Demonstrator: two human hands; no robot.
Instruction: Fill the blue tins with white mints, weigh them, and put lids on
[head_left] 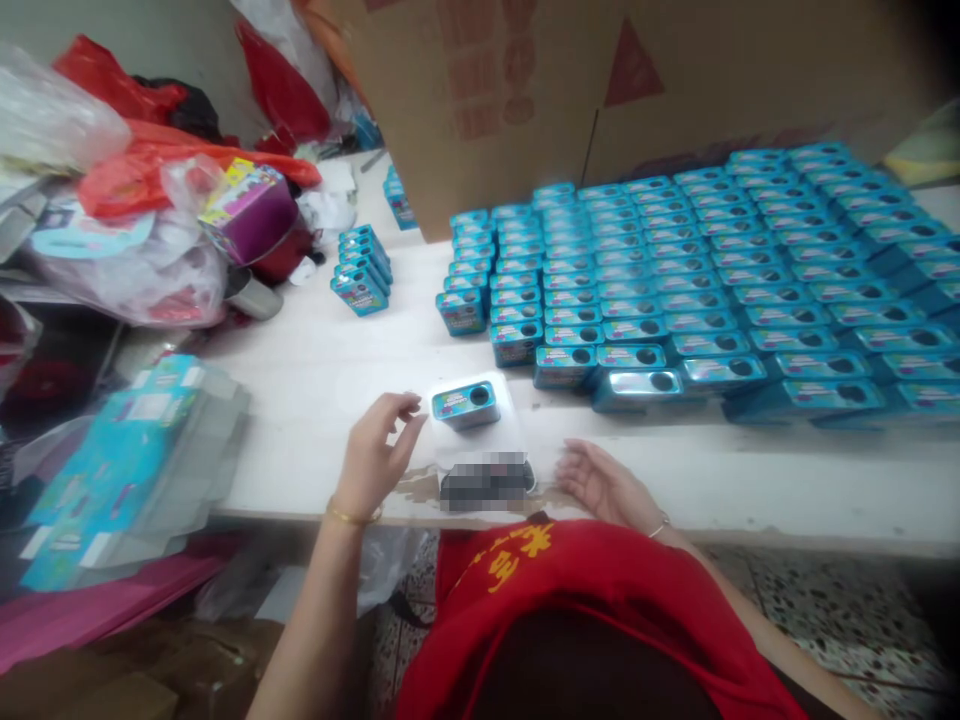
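A small blue box with a dark round hole in its top sits on a white tabletop scale. The front panel of the scale is dark and pixelated. Just left of the box is my left hand, its fingers curved and apart, holding nothing. My right hand rests to the right of the scale near the table edge, palm turned up and fingers loosely spread, also without anything in it. Rows of matching blue boxes stand upright on the table to the right, beyond my right hand.
A short row of blue boxes stands at the left. Flat blue cartons are stacked at the near left. Plastic bags and a purple box crowd the far left. Behind the rows rises a large cardboard box.
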